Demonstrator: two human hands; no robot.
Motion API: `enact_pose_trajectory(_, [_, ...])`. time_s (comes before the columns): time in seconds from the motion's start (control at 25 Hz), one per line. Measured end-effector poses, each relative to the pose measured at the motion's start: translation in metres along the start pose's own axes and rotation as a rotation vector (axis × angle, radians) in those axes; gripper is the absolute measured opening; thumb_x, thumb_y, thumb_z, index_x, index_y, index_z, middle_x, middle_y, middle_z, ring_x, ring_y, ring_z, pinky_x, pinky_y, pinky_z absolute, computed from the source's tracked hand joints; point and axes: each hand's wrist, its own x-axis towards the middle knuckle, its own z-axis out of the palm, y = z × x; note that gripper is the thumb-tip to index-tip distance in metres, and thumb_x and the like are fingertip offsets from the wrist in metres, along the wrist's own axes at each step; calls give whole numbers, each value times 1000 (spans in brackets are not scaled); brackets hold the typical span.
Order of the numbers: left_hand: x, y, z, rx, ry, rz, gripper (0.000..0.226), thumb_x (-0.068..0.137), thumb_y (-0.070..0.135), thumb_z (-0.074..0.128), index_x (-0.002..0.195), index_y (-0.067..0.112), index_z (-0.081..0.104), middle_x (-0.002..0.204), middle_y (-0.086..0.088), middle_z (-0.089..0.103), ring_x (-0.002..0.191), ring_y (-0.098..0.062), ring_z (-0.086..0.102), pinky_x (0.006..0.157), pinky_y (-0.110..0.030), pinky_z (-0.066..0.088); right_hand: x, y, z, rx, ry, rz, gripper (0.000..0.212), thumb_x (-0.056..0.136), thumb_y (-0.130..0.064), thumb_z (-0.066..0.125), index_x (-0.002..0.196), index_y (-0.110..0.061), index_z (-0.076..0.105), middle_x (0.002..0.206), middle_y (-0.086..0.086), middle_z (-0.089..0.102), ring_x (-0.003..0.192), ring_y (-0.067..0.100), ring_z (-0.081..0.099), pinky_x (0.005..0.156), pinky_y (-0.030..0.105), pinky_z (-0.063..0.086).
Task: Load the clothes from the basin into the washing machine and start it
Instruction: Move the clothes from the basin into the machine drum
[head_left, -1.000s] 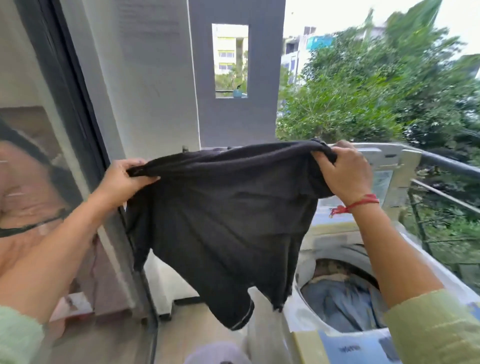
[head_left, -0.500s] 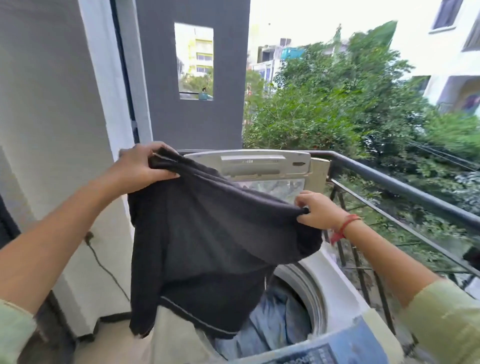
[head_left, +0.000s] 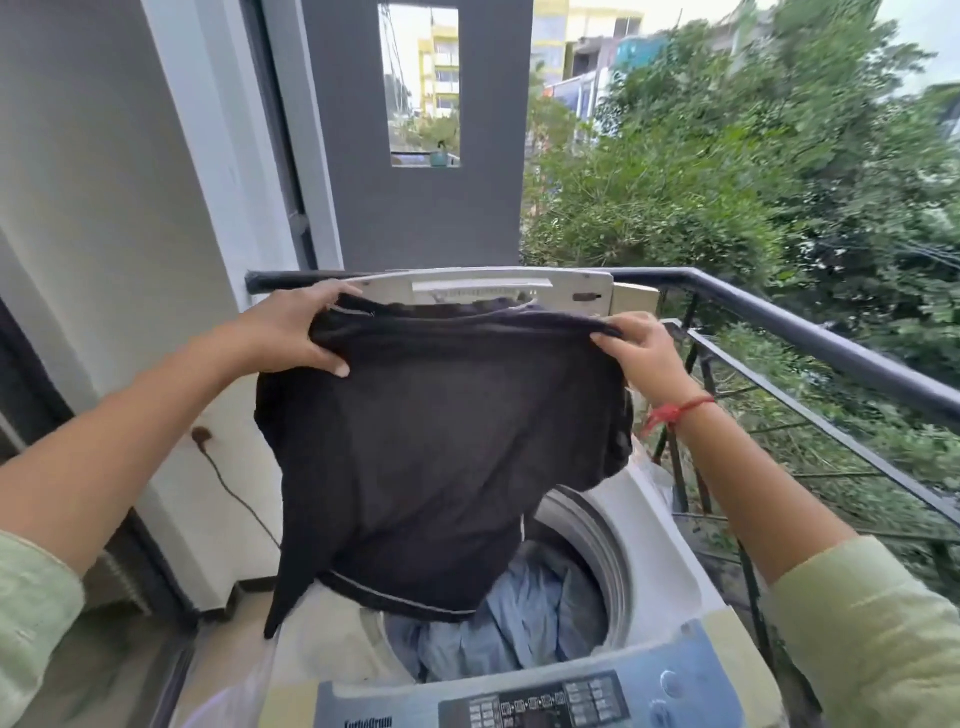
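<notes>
A black shirt (head_left: 436, 457) hangs spread out above the open drum of a white top-loading washing machine (head_left: 660, 551). My left hand (head_left: 291, 332) grips its upper left corner and my right hand (head_left: 639, 353) pinches its upper right edge. The shirt's hem dangles just over the drum mouth, where light blue clothes (head_left: 519, 618) lie inside. The machine's lid (head_left: 483, 288) stands raised behind the shirt. Its control panel (head_left: 540, 701) with buttons runs along the bottom of the view. The basin is out of view.
A dark metal balcony railing (head_left: 810, 338) runs along the right, close to the machine, with trees beyond. A white wall (head_left: 104, 208) and a grey pillar (head_left: 483, 130) stand to the left and behind. A power cord (head_left: 228, 483) hangs on the wall.
My view has turned right and down onto the machine. Both hands have carried the black shirt from beside the glass door to over the drum, level and spread wide.
</notes>
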Motion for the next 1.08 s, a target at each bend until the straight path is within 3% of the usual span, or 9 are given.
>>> enact_pose_trajectory(0.08, [0,-6,4,64,-44,-7,55,75,14,77,124,22,53,113,4,58,104,-17,53,83,-26,36,11,2,-10,1,159,-174,23,71,-4,67,82,-24,65,90,7,61,90,12,59,85,20,45])
enact_pose_trajectory(0.2, [-5,-15,14,175,-222,-64,8,88,17,63,84,22,58,89,2,60,93,-23,57,67,-27,36,-5,8,-5,-88,-133,-82,31,73,9,63,67,-20,53,69,-3,55,62,-7,50,67,22,40])
enact_pose_trajectory(0.36, [-19,-17,26,-128,-524,-99,20,96,25,51,97,12,65,98,-3,69,95,-21,64,81,-31,50,-20,21,-15,8,46,42,33,72,7,71,73,-22,56,71,-6,57,66,5,53,63,14,42])
enact_pose_trajectory(0.52, [-24,-7,19,-668,-507,-316,33,94,41,46,113,18,61,106,2,71,100,-14,67,85,-34,51,-42,13,-17,-535,-987,324,25,66,-22,85,77,-23,62,79,-7,66,76,11,67,62,15,48])
enact_pose_trajectory(0.56, [-25,-7,20,-677,-513,-324,35,94,43,46,114,18,61,107,3,71,100,-13,67,84,-32,52,-46,16,-20,-694,-1012,295,22,69,-21,82,74,-24,61,77,-7,64,78,16,66,59,16,47])
enact_pose_trajectory(0.68, [-28,-1,39,-738,-283,-252,30,97,38,43,102,17,63,95,1,72,90,-11,67,70,-16,51,-35,35,-18,-641,-218,51,10,79,-7,63,85,-12,69,88,11,60,92,29,60,74,27,43])
enact_pose_trajectory(0.76, [-26,-9,56,-622,-16,-125,35,93,49,47,87,19,63,82,4,66,78,-10,61,63,-10,46,-37,42,-7,-361,-111,-9,33,73,-2,45,90,-15,69,97,15,59,95,26,55,85,30,39])
enact_pose_trajectory(0.92, [-34,-51,101,213,-479,23,53,65,60,72,99,20,64,97,3,67,87,-15,61,74,-27,48,-55,56,-2,54,-510,232,33,88,5,51,91,-24,66,91,5,68,94,24,62,76,27,48])
enact_pose_trajectory(1.08, [-62,-80,138,262,-819,-372,43,76,41,72,107,13,62,106,-5,64,97,-22,61,79,-31,51,-61,57,-9,-482,-1101,335,30,72,-25,81,97,-15,70,90,3,73,82,18,69,66,24,53])
